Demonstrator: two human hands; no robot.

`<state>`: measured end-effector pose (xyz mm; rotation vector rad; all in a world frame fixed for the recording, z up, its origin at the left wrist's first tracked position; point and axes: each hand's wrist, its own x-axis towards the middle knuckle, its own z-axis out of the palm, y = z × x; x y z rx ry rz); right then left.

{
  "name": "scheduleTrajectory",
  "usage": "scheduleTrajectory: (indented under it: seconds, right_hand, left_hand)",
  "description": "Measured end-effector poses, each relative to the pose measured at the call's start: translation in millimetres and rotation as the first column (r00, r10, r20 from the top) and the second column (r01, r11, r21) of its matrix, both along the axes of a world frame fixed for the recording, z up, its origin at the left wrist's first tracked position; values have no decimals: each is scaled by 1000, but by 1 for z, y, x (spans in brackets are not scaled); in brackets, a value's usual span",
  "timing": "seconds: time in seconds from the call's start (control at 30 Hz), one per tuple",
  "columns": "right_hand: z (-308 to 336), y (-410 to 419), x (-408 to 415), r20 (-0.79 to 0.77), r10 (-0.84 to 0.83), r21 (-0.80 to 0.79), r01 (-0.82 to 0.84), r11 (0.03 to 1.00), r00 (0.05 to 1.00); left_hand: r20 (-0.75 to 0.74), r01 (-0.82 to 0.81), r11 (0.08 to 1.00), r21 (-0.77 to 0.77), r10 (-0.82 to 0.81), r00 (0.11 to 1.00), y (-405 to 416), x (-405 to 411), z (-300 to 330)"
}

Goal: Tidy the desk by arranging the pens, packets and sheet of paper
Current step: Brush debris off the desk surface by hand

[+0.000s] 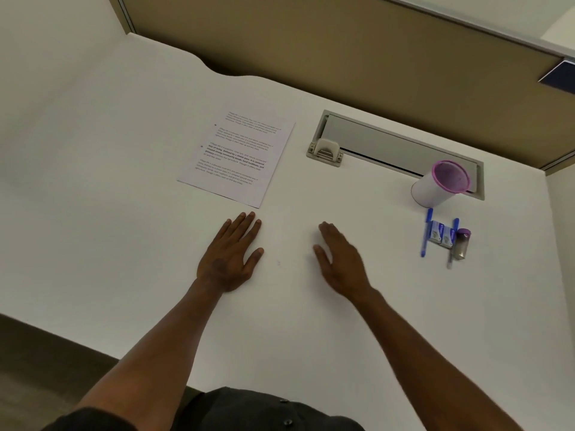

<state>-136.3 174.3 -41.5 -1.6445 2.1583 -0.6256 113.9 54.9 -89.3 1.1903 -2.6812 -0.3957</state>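
Both hands are laid flat on the white desk (93, 181), fingers straight — the left hand (231, 255) at 6 o'clock of the printed sheet of paper (238, 158), the right hand (340, 259) beside it, nothing gripped. At 3 o'clock of the right hand, two blue pens (425, 233) are seen flanking two small packets (441, 236); a purple-rimmed cup (440, 185) stands at their 12 o'clock.
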Motion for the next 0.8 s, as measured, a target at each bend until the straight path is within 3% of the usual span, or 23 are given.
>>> scheduleTrajectory:
  seconds: [0.07, 0.23, 0.37, 0.43, 0.5, 0.57, 0.67, 0.8]
  right_hand:
    - [-13, 1, 21, -33, 56, 112, -52, 992, 998]
    - [-23, 13, 66, -184, 164, 192, -128, 973, 969]
    - [-26, 33, 79, -109, 307, 171, -287, 943, 945]
    - [-22, 31, 67, -63, 228, 89, -222, 971, 972]
    - [-18, 20, 43, -60, -7, 44, 9, 999, 998]
    - [-16, 7, 14, -86, -181, 113, 190, 975, 980]
    - [-20, -3, -2, -179, -150, 229, 189, 955, 972]
    - [-24, 8, 24, -203, -21, 235, 69, 969, 979]
  left_hand:
    - [-3, 3, 1000, -2, -3, 1000, 0, 0, 0]
    - [-8, 6, 1000, 1, -6, 1000, 0, 0, 0]
    - [-17, 9, 1000, -4, -9, 1000, 0, 0, -1]
    - [-23, 6, 1000, -9, -6, 1000, 0, 1, -1]
    - [-23, 3, 1000, -11, -3, 1000, 0, 1, -1]
    - [-13, 2, 1000, -8, -2, 1000, 0, 1, -1]
    - [-18, 3, 1000, 3, -3, 1000, 0, 1, 0]
    - [-11, 0, 1000, 1, 0, 1000, 0, 0, 0]
